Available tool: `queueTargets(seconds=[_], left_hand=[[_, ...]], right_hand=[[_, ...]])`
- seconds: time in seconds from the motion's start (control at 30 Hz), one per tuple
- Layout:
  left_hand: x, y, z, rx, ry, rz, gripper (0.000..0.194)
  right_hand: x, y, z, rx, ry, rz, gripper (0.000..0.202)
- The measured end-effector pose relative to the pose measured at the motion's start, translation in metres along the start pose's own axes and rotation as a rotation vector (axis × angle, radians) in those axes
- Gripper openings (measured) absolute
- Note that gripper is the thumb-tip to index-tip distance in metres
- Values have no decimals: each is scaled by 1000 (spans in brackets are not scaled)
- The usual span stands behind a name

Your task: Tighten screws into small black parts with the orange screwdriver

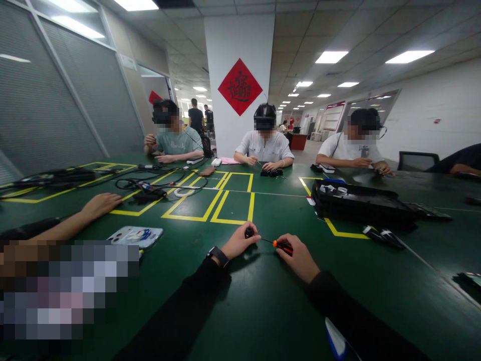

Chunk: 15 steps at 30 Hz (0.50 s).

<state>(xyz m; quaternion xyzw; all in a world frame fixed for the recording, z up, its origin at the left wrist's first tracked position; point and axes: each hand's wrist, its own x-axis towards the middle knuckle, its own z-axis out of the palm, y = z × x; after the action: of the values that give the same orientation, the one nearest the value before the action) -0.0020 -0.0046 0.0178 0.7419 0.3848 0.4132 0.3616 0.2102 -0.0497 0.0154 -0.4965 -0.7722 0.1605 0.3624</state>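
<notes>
My left hand (239,241) is closed around a small black round part (249,232), whose end shows between thumb and fingers. A screwdriver (282,246) with an orange and black handle lies in the grip of my right hand (299,255). Its thin dark shaft points left, and the tip reaches the left thumb and fingertips; whether it touches the black part cannot be made out. Both hands are over the green table (259,301), near its middle. A dark watch is on my left wrist.
To the right stands a black tray (361,200) with small white pieces inside. Black connectors (383,236) lie before it. Cables (146,188) spread over the left side, near a clear case (136,235). A co-worker's arm (86,213) rests at left; several people sit across the table.
</notes>
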Motion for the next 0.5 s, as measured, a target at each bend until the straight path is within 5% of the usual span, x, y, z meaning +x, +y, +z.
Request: queueTargets(seconds=[0.5], left_hand=[[0, -3, 0, -31, -5, 2, 19]], right_hand=[[0, 4, 2, -50, 11, -13, 18]])
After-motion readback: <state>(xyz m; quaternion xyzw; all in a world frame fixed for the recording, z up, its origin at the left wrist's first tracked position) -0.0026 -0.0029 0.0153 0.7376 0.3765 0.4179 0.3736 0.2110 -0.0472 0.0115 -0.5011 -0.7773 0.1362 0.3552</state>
